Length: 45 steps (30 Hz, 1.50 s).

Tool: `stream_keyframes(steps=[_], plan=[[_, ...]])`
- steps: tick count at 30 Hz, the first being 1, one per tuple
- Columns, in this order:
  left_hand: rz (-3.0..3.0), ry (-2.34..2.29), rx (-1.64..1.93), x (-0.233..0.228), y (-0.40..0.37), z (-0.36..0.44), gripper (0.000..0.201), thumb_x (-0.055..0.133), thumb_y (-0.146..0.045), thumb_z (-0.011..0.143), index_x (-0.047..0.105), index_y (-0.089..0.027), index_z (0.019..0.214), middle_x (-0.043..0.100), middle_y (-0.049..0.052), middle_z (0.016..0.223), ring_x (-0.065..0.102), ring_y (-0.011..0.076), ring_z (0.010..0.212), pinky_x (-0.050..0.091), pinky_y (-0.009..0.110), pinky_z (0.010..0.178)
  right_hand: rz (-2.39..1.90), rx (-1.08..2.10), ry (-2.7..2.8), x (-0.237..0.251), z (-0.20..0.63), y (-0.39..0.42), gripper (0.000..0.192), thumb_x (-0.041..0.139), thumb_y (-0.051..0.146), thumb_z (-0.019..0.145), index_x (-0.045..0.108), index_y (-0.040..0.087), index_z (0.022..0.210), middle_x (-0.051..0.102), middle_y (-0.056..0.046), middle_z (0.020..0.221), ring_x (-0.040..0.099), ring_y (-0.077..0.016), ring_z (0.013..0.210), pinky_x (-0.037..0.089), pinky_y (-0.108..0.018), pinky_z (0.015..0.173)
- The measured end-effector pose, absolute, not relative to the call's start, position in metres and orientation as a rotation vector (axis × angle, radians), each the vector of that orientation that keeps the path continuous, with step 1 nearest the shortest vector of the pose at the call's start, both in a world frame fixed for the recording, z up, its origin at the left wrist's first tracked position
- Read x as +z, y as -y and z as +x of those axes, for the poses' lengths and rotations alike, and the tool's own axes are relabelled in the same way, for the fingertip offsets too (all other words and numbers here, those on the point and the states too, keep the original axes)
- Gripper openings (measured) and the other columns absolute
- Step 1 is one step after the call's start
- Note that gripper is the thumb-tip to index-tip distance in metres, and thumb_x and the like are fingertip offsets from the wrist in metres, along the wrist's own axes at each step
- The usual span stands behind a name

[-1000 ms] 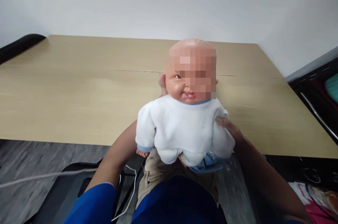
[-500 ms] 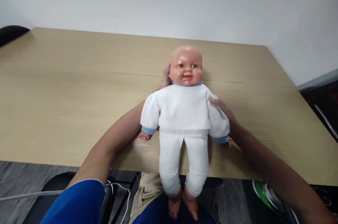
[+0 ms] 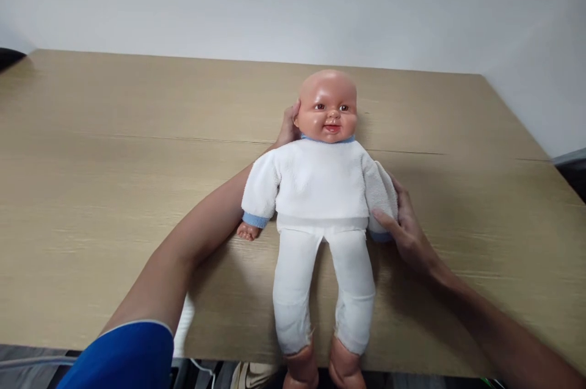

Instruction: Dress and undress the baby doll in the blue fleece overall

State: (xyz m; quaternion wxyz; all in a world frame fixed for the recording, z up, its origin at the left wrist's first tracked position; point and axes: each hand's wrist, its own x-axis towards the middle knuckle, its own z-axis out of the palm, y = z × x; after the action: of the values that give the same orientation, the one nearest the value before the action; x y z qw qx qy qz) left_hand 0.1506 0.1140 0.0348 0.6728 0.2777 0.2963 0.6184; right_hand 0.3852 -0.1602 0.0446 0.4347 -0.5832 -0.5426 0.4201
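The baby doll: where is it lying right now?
In the head view the baby doll lies face-up on the wooden table, right of centre, feet past the near edge, left hand at its head, right hand on its sleeve.

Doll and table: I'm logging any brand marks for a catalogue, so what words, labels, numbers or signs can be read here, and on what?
None can be read. The doll has a plain white top and trousers with blue trim, no tag or print in view. The wooden table and the wall bear no writing. The left hand behind the doll's head and the right hand on its sleeve carry nothing lettered.
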Motion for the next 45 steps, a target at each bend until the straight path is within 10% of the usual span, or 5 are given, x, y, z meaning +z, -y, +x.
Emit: stream_keyframes(steps=[5,14,45], plan=[[0.719,-0.6,1.077,0.031,-0.127,0.13,0.068,0.04,-0.071,0.13,0.077,-0.021,0.158,0.085,0.006,0.167,0.059,0.0438,0.181,0.05,0.069,0.152,-1.672,0.85,1.499,0.029,0.388,0.172,0.091,0.08,0.077,0.111,0.051,0.028,0.181,0.069,-0.024,0.18,0.072,-0.0478,0.163,0.056,-0.071,0.14],[0.861,-0.533,0.873,0.027,-0.132,0.12,0.081,0.061,-0.093,0.111,0.08,-0.033,0.161,0.092,0.003,0.153,0.06,0.0489,0.179,0.048,0.07,0.154,-1.696,0.554,1.676,0.018,0.392,0.177,0.084,0.078,0.067,0.116,0.053,0.027,0.185,0.07,-0.023,0.181,0.073,-0.0471,0.165,0.063,-0.067,0.137],[0.889,-0.646,0.972,0.043,-0.117,0.123,0.064,0.077,-0.072,0.117,0.079,-0.027,0.162,0.087,0.008,0.164,0.066,0.0484,0.173,0.053,0.07,0.151,-1.698,0.584,1.647,0.02,0.394,0.177,0.078,0.081,0.068,0.112,0.058,0.039,0.181,0.075,-0.015,0.175,0.073,-0.0577,0.162,0.065,-0.079,0.132]])
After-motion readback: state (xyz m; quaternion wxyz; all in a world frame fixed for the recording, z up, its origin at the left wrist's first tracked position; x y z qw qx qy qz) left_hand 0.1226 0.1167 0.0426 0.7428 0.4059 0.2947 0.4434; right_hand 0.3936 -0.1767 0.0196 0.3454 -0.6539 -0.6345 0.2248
